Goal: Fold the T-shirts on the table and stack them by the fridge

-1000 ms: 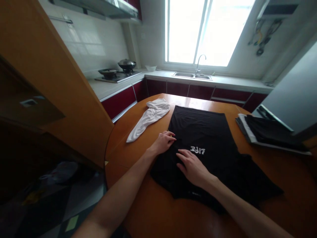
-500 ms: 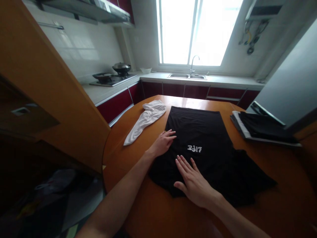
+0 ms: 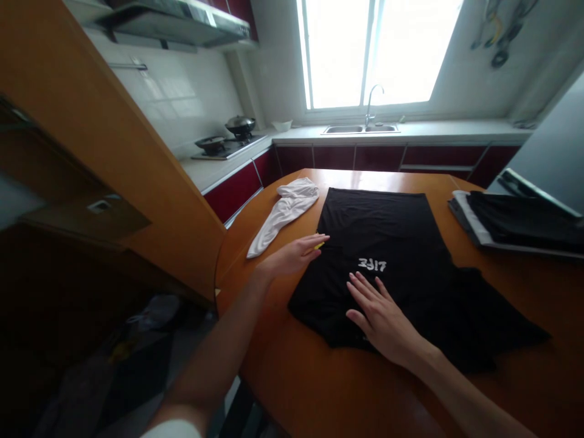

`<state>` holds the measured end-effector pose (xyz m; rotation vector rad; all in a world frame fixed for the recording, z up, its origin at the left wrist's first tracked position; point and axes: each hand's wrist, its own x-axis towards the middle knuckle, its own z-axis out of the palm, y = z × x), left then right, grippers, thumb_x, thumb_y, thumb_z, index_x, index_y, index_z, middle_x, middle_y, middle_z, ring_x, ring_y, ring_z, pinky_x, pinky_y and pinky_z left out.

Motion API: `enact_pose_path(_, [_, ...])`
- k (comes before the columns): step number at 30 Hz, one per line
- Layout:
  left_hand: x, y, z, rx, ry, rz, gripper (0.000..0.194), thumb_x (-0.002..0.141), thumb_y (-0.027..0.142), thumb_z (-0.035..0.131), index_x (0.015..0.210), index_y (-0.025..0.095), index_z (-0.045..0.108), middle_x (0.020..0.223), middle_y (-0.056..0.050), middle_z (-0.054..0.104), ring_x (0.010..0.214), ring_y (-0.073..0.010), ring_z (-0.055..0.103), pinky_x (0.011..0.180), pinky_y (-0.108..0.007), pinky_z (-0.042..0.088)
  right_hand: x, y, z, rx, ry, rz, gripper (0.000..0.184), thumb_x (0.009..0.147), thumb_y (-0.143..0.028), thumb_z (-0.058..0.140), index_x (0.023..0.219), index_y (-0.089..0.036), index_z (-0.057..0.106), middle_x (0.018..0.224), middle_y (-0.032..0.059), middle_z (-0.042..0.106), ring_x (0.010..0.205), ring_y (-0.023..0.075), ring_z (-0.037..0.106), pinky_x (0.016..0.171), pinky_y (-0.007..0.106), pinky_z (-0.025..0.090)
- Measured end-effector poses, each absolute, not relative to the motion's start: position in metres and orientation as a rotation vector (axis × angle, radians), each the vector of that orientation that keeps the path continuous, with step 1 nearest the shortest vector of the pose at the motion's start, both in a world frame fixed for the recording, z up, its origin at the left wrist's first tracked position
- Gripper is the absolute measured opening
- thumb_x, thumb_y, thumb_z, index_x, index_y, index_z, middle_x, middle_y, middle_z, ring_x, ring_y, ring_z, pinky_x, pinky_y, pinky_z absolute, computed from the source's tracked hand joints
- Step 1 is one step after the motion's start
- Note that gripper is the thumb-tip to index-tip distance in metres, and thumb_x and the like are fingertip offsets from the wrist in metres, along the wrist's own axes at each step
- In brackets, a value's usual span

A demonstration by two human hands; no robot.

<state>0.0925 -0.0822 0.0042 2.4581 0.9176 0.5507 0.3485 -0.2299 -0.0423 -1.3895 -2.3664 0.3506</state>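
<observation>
A black T-shirt (image 3: pixel 383 225) lies spread on the wooden table, its straight hem toward the window and one sleeve stretched out at the right. White lettering on it appears upside down to me. My right hand (image 3: pixel 381 316) rests palm down on the shirt just below the lettering, fingers spread. At the shirt's left edge is my left hand (image 3: pixel 298 252), tilted on its side with fingers stretched out. A small yellow thing (image 3: pixel 319 245) shows by its fingers; I cannot make out what it is, or whether it is held.
Left of the shirt lies a crumpled white cloth (image 3: pixel 287 210). A stack of folded dark and grey clothes (image 3: pixel 520 222) sits at the table's right side. Beyond the wooden table (image 3: pixel 283 371) are a counter with a sink (image 3: pixel 360 129) and a stove with pans (image 3: pixel 239 125).
My left hand has turned onto its side and lifted slightly at the shirt's edge, and the yellow thing now shows. My right hand stays flat on the shirt. The view has swung left.
</observation>
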Motion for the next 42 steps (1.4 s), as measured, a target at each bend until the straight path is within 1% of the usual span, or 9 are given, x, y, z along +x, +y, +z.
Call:
enact_pose_path(5, [0.082,-0.119,-0.033,2.67,0.937,0.207,0.06,0.1,0.041,0.056,0.156,0.037,0.035,0.165,-0.006,0.028,0.154,-0.0286,0.02,0.123,-0.057,0.018,0.349,-0.232,-0.039,-1.429,-2.315,0.305,0.054,0.104,-0.047,0.039,0.15,-0.02,0.048,0.161,0.0096,0.036,0.151,0.0261,0.027,0.123,0.054,0.024])
enact_pose_path(10, [0.077,-0.13,-0.035,2.703,1.023,0.189,0.067,0.101,0.046,0.051,0.16,0.038,0.02,0.168,-0.004,0.015,0.155,-0.0287,0.009,0.124,-0.056,0.015,0.348,-0.231,-0.039,-1.498,-2.188,0.262,0.052,0.104,-0.047,0.04,0.146,-0.02,0.054,0.157,0.0113,0.043,0.149,0.0273,0.033,0.122,0.054,0.027])
enact_pose_path(15, [0.109,-0.113,-0.01,2.723,0.966,0.296,0.06,0.104,0.045,0.044,0.16,0.033,0.025,0.168,-0.006,0.02,0.155,-0.0251,0.013,0.126,-0.051,0.015,0.349,-0.227,-0.045,-1.648,-2.061,0.209,0.052,0.103,-0.047,0.04,0.142,-0.017,0.058,0.153,0.0153,0.048,0.146,0.0288,0.039,0.12,0.054,0.029])
enact_pose_path(21, [0.152,-0.095,-0.038,2.763,0.919,0.238,0.066,0.102,0.053,0.043,0.158,0.019,0.032,0.165,-0.013,0.027,0.155,-0.0285,0.016,0.124,-0.049,0.023,0.352,-0.226,-0.04,-1.727,-2.023,0.207,0.048,0.103,-0.042,0.043,0.139,-0.015,0.06,0.151,0.0152,0.051,0.145,0.0288,0.041,0.119,0.051,0.031])
enact_pose_path(23, [0.157,-0.09,-0.046,2.762,0.919,0.174,0.068,0.1,0.056,0.047,0.156,0.02,0.036,0.164,-0.014,0.028,0.154,-0.0314,0.017,0.123,-0.051,0.024,0.354,-0.225,-0.037,-1.729,-2.015,0.198,0.048,0.102,-0.042,0.044,0.139,-0.015,0.06,0.151,0.0147,0.051,0.144,0.0288,0.042,0.119,0.05,0.032])
enact_pose_path(27, [0.153,-0.071,-0.049,2.741,1.071,0.378,0.06,0.104,0.052,0.038,0.154,0.02,0.04,0.162,-0.013,0.034,0.153,-0.0282,0.023,0.123,-0.049,0.025,0.358,-0.222,-0.036,-1.735,-1.972,0.191,0.048,0.102,-0.043,0.045,0.139,-0.017,0.06,0.152,0.014,0.05,0.144,0.0285,0.042,0.119,0.05,0.033])
enact_pose_path(32, [0.138,-0.047,-0.059,2.684,1.32,0.411,0.064,0.101,0.056,0.044,0.154,0.02,0.041,0.162,-0.016,0.032,0.153,-0.0361,0.02,0.121,-0.062,0.02,0.362,-0.219,-0.036,-1.761,-1.924,0.209,0.049,0.103,-0.044,0.042,0.141,-0.019,0.059,0.153,0.0119,0.049,0.145,0.0274,0.041,0.12,0.048,0.032])
enact_pose_path(38, [0.138,-0.05,-0.06,2.762,1.268,0.477,0.059,0.103,0.053,0.04,0.155,0.026,0.04,0.165,-0.008,0.029,0.154,-0.0308,0.018,0.124,-0.058,0.013,0.362,-0.218,-0.038,-1.746,-1.909,0.207,0.046,0.102,-0.041,0.046,0.14,-0.019,0.06,0.153,0.0117,0.05,0.143,0.0281,0.043,0.119,0.05,0.035])
enact_pose_path(42, [0.136,-0.049,-0.066,2.802,1.239,0.343,0.059,0.101,0.056,0.043,0.153,0.03,0.043,0.164,-0.005,0.031,0.154,-0.0355,0.017,0.121,-0.062,0.019,0.365,-0.215,-0.037,-1.732,-1.893,0.223,0.044,0.101,-0.038,0.049,0.138,-0.018,0.061,0.152,0.0133,0.051,0.143,0.029,0.043,0.119,0.051,0.034])
